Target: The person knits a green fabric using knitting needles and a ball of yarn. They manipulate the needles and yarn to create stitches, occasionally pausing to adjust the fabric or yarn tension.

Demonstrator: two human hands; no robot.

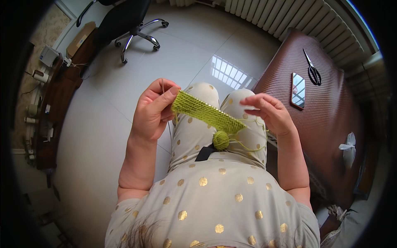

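Note:
My left hand grips one end of a strip of green knitting, thumb on top at its upper corner. Stitches line a thin knitting needle along the strip's upper edge, and its pale tip shows at the lower right end. Another thin needle rises by the left fingers. My right hand is raised over the right knee with fingers apart; no tool shows in it. Loose green yarn runs beneath that hand and back to a small yarn ball in my lap, beside a dark strap.
On the right, a brown woven mat bears black-handled scissors, a smartphone and a tied white plastic bag. A wheeled office chair stands at the upper left. A dark wooden desk lines the left side; a radiator is behind.

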